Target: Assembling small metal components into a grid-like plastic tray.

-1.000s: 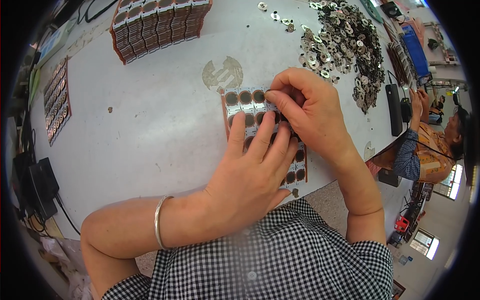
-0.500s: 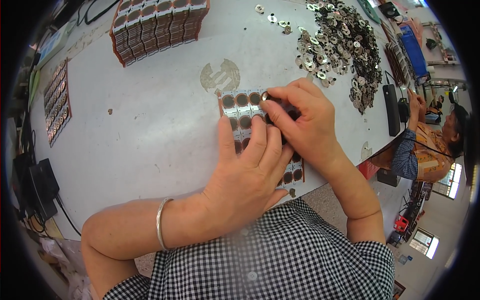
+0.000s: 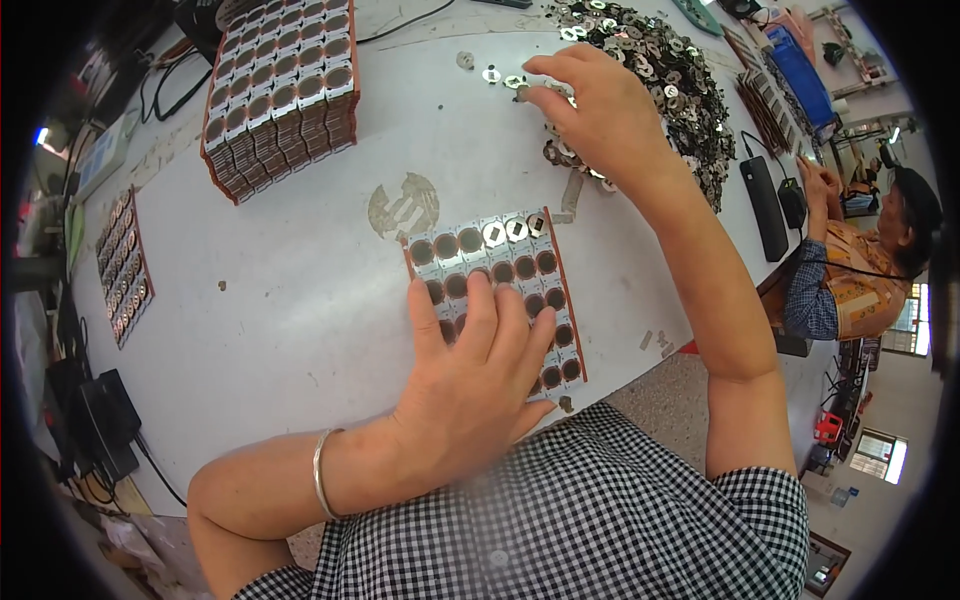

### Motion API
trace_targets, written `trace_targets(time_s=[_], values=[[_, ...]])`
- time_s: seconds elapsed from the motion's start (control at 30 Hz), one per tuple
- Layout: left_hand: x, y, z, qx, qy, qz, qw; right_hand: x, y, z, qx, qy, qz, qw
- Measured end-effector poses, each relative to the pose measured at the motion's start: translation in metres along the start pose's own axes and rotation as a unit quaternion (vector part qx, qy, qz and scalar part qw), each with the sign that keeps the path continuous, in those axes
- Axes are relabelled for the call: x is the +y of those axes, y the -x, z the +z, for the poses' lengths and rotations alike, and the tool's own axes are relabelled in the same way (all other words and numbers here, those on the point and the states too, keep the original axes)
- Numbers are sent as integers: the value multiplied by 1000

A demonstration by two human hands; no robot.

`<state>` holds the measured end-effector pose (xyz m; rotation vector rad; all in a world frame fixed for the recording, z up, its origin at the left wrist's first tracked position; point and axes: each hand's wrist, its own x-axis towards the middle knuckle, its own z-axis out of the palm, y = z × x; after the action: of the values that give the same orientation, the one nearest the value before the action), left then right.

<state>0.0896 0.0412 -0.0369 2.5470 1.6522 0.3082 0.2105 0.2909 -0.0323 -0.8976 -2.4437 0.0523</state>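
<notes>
R hand (image 3: 605,110) above worktop (image 3: 280,290), thumb/index parted, nothing clearly held. Loose disc (image 3: 514,82) just L of fingertips (image 3: 533,66); R nearer. L hand (image 3: 470,370) spread on panel (image 3: 545,262), well apart fr. disc.

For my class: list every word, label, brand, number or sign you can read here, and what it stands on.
No text can be read.
Panel under the left hand: any marks too small.
Stack: any marks too small.
Black box at left: any print too blurred.
Pale box: any label too blurred.
</notes>
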Motion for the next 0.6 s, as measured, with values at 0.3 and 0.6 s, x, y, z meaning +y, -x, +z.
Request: trace_targets(time_s=[0.3,0.6], values=[[-3,1,1,5,-2,11,1000,-6,3,-7,-123,-130,35,983],[-2,1,3,-2,13,1,1000,12,-14,0,-119,-33,-112,986]])
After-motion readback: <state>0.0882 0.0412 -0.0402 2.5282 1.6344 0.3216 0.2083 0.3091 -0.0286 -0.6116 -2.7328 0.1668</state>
